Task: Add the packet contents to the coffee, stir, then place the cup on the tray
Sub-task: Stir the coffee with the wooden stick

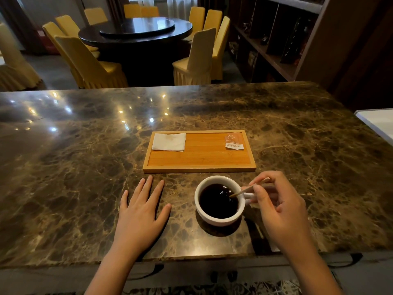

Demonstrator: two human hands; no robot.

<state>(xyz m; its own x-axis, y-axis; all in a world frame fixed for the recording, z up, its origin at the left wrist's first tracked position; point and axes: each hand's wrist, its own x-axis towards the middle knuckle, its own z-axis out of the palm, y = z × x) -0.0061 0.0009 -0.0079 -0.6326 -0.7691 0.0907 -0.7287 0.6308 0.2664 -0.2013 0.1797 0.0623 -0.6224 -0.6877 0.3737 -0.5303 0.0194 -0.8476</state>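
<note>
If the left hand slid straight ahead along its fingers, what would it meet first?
Probably the near left corner of the wooden tray. The left hand lies flat on the marble counter, fingers aimed forward and slightly right; only bare counter lies between.

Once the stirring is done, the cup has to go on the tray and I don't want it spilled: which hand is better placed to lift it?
The left hand: it lies flat and empty beside the white ceramic cup, while the right hand holds the thin wooden stirrer.
</note>
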